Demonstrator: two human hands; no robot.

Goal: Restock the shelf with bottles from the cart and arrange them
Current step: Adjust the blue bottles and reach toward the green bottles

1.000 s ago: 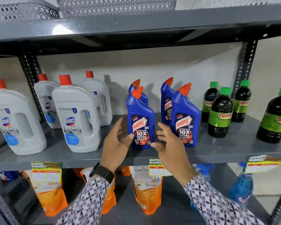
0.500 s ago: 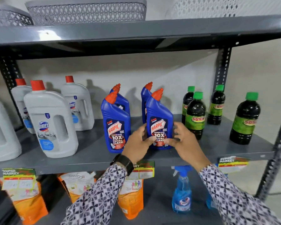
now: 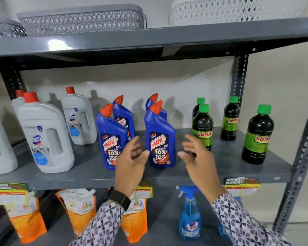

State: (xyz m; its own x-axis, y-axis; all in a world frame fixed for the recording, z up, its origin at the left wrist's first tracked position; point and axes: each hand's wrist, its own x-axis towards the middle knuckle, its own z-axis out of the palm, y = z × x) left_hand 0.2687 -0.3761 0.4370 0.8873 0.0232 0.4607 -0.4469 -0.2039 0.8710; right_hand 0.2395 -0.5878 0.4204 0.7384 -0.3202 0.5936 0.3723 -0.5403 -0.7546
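Several blue Harpic bottles with orange caps stand on the grey shelf [image 3: 229, 167]. The front right Harpic bottle [image 3: 160, 139] stands upright between my hands. My left hand [image 3: 132, 164] is open just left of it, partly in front of the front left Harpic bottle [image 3: 110, 139]. My right hand [image 3: 197, 157] is open just right of it, fingers spread, holding nothing. Two more Harpic bottles [image 3: 123, 114] stand behind. White Domex jugs [image 3: 44, 135] fill the shelf's left side. Dark Sunny bottles [image 3: 258, 135] with green caps stand on the right.
Perforated grey and white baskets [image 3: 82, 18] sit on the upper shelf. The lower shelf holds orange refill pouches [image 3: 78, 210] and a blue spray bottle [image 3: 189, 219]. A slotted metal upright [image 3: 300, 166] bounds the right side. Price tags [image 3: 242, 183] hang along the shelf edge.
Both hands gripped the front right Harpic bottle half a second ago; now they have let go and pulled apart. The bottle stays upright on the shelf.
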